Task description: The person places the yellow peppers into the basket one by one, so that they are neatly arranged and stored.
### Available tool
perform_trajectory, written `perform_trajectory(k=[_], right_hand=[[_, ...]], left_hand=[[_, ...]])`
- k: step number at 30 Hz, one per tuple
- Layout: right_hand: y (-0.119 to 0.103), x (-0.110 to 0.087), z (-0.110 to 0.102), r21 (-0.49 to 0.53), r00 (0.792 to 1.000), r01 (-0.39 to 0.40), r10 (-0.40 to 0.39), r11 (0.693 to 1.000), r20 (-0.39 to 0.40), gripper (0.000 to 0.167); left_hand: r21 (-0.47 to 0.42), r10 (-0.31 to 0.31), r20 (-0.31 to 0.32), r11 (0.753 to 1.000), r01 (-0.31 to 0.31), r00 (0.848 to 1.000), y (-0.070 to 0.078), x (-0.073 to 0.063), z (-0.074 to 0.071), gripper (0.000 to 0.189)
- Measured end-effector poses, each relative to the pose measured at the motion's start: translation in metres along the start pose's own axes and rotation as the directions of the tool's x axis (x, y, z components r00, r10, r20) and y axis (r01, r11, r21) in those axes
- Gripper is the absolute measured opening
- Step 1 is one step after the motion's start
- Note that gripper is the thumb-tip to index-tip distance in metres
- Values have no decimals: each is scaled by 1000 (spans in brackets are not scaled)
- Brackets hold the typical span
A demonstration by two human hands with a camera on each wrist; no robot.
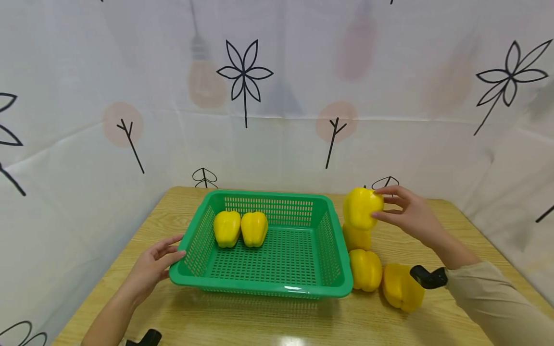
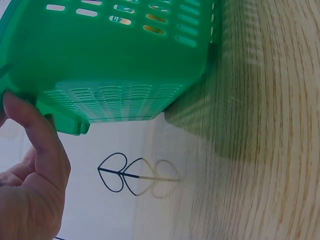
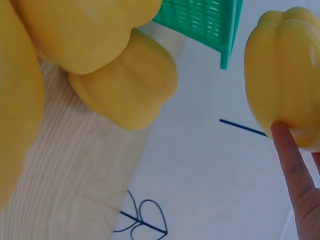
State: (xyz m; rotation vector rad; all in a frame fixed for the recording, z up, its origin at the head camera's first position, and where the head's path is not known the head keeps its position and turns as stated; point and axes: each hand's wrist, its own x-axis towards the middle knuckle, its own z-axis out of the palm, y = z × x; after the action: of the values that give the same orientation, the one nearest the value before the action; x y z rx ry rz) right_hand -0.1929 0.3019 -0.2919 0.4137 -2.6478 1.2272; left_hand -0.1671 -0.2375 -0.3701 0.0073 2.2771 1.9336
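Note:
My right hand (image 1: 413,216) pinches a yellow bell pepper (image 1: 361,209) between thumb and fingers, up off the table at the right of a green plastic basket (image 1: 268,287). The right wrist view shows a fingertip pressed against this held pepper (image 3: 282,75). At the basket's left side, my left hand (image 1: 149,269) grips the rim, thumb on top. From the left wrist, a finger of the left hand (image 2: 40,150) is bent up against the basket's rim. Two yellow bell peppers (image 1: 227,229) stand side by side inside the basket, toward its back left.
Outside the basket's right side are more bell peppers: one (image 1: 358,238) partly hidden below the held one, another (image 1: 365,270) close to the basket wall, and a third (image 1: 402,287) nearer the right sleeve. A wooden table (image 1: 242,322) carries everything, with a patterned white cloth (image 1: 277,154) behind.

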Motion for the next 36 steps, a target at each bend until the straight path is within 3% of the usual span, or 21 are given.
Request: perform_trajectory(k=[24,36], right_hand=[[-23,26,26,123,993,105,-111,987,41,45],[-35,41,41,175,991,64,-83,982,103,48]], left_hand=[[-8,13,0,1000,-13,1000,-1,-1,1,61],[0,6,-1,1000,-6,1000,1,0,0,62]])
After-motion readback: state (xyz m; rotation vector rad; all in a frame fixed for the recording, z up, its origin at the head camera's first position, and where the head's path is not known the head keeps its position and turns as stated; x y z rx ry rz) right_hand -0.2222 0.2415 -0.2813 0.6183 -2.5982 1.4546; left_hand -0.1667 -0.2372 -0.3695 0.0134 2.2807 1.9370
